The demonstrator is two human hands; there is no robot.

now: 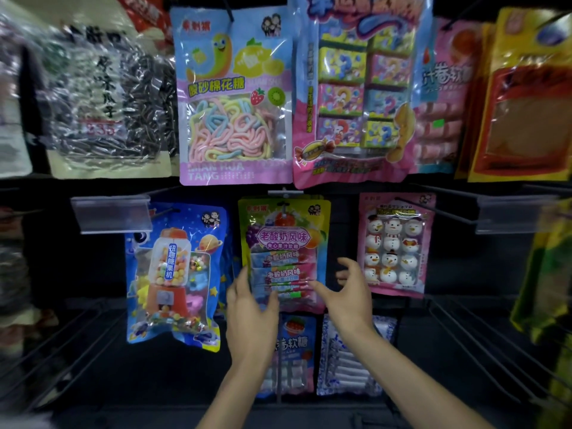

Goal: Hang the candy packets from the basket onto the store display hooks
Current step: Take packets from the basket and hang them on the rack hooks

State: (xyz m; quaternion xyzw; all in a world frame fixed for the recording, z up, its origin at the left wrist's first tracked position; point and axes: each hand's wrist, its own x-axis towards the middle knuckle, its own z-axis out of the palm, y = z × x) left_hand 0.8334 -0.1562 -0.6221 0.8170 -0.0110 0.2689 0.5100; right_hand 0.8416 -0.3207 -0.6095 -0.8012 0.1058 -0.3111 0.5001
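Observation:
A green and yellow candy packet [283,243] hangs on a display hook [284,209] in the middle row. My left hand [250,308] touches the packet's lower left edge, its fingers loosely spread. My right hand [346,292] hovers just right of the packet's lower right corner, fingers relaxed and holding nothing. The basket is out of view.
A blue gumball-machine packet [175,274] hangs to the left and a pink snowman packet [394,243] to the right. Larger packets [235,97] fill the row above. Two more packets [297,351] hang below. Bare wire hooks [464,332] jut out at lower left and lower right.

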